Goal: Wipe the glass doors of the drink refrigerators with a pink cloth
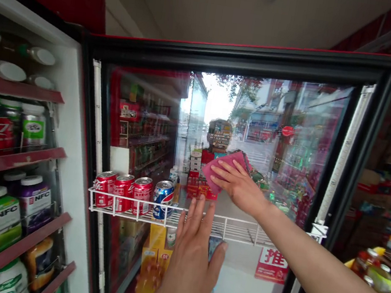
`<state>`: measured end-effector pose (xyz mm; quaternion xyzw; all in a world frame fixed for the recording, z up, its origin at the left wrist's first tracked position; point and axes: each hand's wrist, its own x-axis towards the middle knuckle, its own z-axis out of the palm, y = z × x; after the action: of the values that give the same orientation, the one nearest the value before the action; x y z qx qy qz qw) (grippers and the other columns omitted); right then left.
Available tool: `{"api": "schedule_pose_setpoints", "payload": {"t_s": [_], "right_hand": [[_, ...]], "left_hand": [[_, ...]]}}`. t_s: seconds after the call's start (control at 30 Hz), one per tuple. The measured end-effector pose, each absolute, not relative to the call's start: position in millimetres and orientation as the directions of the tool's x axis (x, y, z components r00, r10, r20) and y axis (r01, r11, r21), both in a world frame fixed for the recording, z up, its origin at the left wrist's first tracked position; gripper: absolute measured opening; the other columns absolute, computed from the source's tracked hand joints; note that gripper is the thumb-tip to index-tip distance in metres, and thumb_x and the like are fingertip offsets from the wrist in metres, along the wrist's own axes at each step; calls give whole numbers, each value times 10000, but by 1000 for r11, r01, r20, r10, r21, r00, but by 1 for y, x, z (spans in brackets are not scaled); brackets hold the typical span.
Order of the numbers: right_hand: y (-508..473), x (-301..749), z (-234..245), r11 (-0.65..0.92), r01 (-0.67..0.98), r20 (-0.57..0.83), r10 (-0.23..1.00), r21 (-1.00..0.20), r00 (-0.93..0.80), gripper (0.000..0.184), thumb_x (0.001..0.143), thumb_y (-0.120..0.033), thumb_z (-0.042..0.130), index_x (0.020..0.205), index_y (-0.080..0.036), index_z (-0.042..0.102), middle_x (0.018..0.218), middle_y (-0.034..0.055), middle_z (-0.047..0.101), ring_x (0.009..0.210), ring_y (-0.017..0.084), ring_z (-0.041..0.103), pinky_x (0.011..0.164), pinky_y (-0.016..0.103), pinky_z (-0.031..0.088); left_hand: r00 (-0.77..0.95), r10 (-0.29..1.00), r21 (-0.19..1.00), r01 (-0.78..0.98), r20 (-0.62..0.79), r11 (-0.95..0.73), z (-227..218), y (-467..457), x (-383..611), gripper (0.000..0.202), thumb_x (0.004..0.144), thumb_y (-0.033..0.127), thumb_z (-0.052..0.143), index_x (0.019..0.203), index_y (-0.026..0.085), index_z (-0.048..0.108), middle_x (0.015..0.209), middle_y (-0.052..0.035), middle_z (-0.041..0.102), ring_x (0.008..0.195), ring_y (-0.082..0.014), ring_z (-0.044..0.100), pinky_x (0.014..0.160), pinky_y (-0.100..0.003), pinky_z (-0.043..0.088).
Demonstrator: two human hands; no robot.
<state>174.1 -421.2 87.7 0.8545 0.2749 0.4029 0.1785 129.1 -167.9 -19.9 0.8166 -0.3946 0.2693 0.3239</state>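
Note:
My right hand (239, 185) presses a pink cleaning cloth (213, 172) against the inside of the glass fridge door (301, 147), with its fingers stretched over it. Below and to its left, my left hand (193, 259) is raised with its fingers apart and nothing in it. Its fingertips overlap the white wire door rack (234, 228); whether they touch it I cannot tell. On the left part of that rack stand several red cans (123, 192) and one blue Pepsi can (163, 199).
At the left, the fridge's shelves (10, 158) hold bottles and cans behind red front strips. The door's black frame (363, 157) surrounds the glass, and a red-and-white sticker (272, 265) is on the lower pane. Packaged goods (371, 270) stand to the right.

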Motion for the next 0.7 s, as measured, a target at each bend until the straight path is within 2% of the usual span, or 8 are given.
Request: {"api": "schedule_pose_setpoints", "payload": {"t_s": [0.13,0.3,0.5,0.6,0.7], "right_hand": [[-463,147,82,-830,281,631,552,482,546,518,1066,-109,608,1530,-333,664,1660,58,573,1640,288,412,1342,667,331],[-506,116,73,-852,208,670,510,481,540,524,1070,-104,584,1545,-316,651,1654,84,583,1648,305,397,1330,690,334],[-543,80,65,-878,6,732,402,478,550,570,1057,-72,555,1583,-284,612,1693,87,540,1663,325,363,1330,678,350],[-563,64,63,-884,-88,768,344,459,540,585,1048,-73,551,1597,-271,600,1730,94,488,1653,335,384,1316,660,384],[-578,51,61,-889,-138,799,314,438,513,569,1043,-76,526,1579,-242,620,1711,110,517,1600,343,465,1258,620,468]], "left_hand": [[534,-525,322,-836,662,-445,-18,-193,120,756,1089,348,534,1776,229,241,1869,-99,132,1734,-328,137,1374,-674,255],[530,-546,344,-844,649,-411,-17,-221,111,761,1078,343,541,1776,251,252,1875,-67,107,1741,-319,87,1389,-665,218],[530,-561,386,-848,636,-362,-14,-242,101,752,1069,346,556,1768,278,287,1871,-59,132,1735,-326,124,1390,-665,212],[519,-559,378,-855,647,-355,-16,-248,99,753,1074,357,548,1772,297,273,1872,-59,134,1733,-334,129,1379,-678,230],[488,-541,338,-870,684,-358,-21,-253,100,764,1071,334,552,1775,296,257,1868,-82,153,1727,-347,159,1361,-694,271]]}}
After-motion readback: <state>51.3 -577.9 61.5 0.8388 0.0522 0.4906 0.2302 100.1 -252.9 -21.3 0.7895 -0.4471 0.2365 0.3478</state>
